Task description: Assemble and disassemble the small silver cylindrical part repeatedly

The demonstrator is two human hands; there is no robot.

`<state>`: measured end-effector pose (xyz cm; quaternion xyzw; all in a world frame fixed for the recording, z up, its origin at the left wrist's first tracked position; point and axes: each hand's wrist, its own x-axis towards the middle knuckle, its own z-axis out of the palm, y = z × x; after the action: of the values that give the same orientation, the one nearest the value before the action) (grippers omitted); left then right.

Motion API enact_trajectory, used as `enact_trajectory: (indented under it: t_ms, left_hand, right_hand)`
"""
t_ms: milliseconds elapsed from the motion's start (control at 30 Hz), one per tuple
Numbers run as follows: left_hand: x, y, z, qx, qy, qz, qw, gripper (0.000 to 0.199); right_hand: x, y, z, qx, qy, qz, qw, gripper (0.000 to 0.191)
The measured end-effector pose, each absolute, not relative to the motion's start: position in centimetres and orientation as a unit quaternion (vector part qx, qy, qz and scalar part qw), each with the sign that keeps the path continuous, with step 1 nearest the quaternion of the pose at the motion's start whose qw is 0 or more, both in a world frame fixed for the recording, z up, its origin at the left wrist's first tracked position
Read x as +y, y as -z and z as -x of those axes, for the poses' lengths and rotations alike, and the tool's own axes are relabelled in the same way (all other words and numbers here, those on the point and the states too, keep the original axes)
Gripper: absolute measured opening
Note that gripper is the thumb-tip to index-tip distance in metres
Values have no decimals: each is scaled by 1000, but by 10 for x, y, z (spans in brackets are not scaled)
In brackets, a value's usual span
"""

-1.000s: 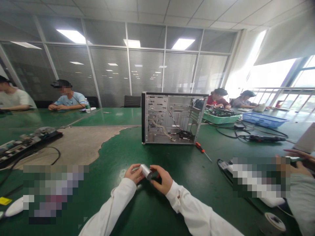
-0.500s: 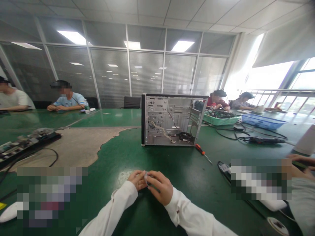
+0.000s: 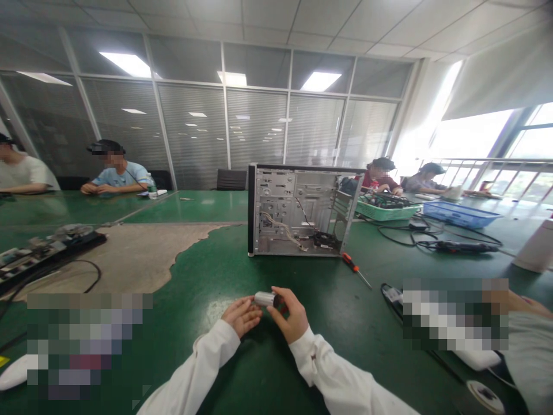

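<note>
A small silver-grey cylinder with a dark end (image 3: 264,298) lies sideways above the green table. My right hand (image 3: 294,316) pinches its dark end between thumb and fingertips. At its other end is my left hand (image 3: 242,316), palm turned up and fingers stretched out; the fingertips are close to the cylinder, and whether they touch it is unclear. Beyond both hands stands an opened computer case (image 3: 302,210) with its side panel off, showing loose cables and a black fan inside.
An orange-handled screwdriver (image 3: 356,269) lies beside the case. Right of it are a green basket (image 3: 389,213) of cables, a blue basket (image 3: 462,214) and a power strip (image 3: 479,357). Electronic parts (image 3: 52,253) sit at left. Several people work around the table; one arm is near at right.
My hands have moved apart, and the silver-grey cylinder now shows between them in my right hand. My left fingers have spread out flatter.
</note>
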<state>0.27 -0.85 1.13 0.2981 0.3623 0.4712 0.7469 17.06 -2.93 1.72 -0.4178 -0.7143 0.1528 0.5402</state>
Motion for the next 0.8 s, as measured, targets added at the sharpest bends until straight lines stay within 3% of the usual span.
enact_trajectory:
  t_ms: [233, 500, 633, 800]
  left_hand:
    - [-10, -11, 0, 326, -461, -327, 758, 39]
    - [-18, -2, -14, 327, -513, -510, 608, 62]
    - [-23, 1, -21, 345, -525, -576, 524, 69]
    - [-24, 3, -24, 391, -521, -564, 508, 66]
  right_hand:
    - [-18, -4, -167, -565, -352, 456, 591, 39]
    - [-17, -2, -162, -425, -578, 388, 578, 50]
    - [-18, 0, -159, -402, -625, 373, 556, 51]
    - [-21, -2, -157, -442, -614, 376, 536, 51]
